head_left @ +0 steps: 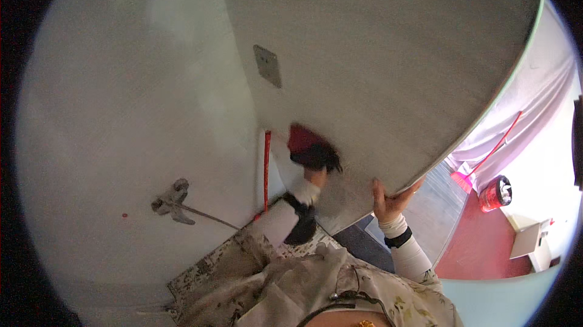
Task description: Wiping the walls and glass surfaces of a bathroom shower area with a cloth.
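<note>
A dark red and black cloth (308,148), blurred by motion, lies against a grey wall panel (388,72) in front of me. My left hand (315,176) is behind it at the wrist end, with the fingers hidden by the cloth. Lower right of it, my right hand (392,204) grips the panel's edge, thumb on the near face and the other fingers round the side. Both wrists carry black bands over white sleeves. A bulky black piece (302,223) is at the left wrist.
A socket plate (268,66) sits on the panel. Near the corner stands a red pole (266,172). A grey fitting (176,202) with a thin line is on the left wall. Far right are a pink broom (463,181), a red and black bucket (495,194) and a purple curtain (513,126).
</note>
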{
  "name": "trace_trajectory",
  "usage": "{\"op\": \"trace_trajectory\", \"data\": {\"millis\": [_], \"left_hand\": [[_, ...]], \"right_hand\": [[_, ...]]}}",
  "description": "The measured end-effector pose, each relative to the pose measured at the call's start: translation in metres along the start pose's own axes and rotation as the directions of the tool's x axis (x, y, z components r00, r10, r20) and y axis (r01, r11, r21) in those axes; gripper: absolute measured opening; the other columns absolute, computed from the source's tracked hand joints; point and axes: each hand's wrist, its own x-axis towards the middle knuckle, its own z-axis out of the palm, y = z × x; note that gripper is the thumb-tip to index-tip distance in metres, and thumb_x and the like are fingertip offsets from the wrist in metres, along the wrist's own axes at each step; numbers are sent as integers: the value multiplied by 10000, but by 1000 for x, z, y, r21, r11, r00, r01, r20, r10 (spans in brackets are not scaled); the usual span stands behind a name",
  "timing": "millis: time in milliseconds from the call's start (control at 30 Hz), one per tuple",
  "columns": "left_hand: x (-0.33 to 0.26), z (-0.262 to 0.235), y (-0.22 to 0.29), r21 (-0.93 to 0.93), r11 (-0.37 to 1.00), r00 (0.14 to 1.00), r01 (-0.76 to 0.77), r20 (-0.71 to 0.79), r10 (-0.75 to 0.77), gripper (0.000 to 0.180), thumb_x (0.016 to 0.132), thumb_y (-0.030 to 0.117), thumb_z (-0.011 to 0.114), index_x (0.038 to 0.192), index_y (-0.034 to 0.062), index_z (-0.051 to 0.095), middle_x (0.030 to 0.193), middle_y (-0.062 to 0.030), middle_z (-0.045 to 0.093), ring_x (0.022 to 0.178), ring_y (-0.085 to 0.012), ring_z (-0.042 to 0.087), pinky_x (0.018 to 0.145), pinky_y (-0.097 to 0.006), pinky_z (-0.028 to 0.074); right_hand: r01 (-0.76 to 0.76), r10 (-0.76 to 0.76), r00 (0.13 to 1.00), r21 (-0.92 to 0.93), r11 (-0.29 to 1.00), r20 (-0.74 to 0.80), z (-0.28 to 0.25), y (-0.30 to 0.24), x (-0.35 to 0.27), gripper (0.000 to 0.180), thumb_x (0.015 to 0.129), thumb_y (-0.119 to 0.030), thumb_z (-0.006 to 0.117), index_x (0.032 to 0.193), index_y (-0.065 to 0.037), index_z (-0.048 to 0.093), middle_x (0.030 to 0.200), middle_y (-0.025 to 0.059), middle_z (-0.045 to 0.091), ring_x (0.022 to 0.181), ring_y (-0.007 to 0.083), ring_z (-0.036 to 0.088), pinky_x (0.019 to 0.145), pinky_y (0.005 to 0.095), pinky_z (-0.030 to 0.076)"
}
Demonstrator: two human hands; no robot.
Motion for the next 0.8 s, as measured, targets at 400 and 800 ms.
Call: {"op": "trace_trajectory", "data": {"millis": [400,800], "left_hand": [[72,-18,46,-29,998,957,-56,-288,46,406,912,264,509,1272,75,526,1330,-184,486,1323,-397,321,1112,-508,202],[186,-96,-70,-120,906,769,407,-490,-411,476,982,193,397,1425,37,317,1424,-265,371,1326,-443,311,1115,-449,249]], "right_hand": [[-86,95,994,163,983,-47,6,8,-12,959,792,-35,706,1483,10,43,1503,192,201,1361,287,251,1113,428,194],[-105,109,994,207,973,-9,-4,6,-11,931,837,3,628,1498,-36,-27,1519,178,176,1355,269,267,1103,423,227]]}}
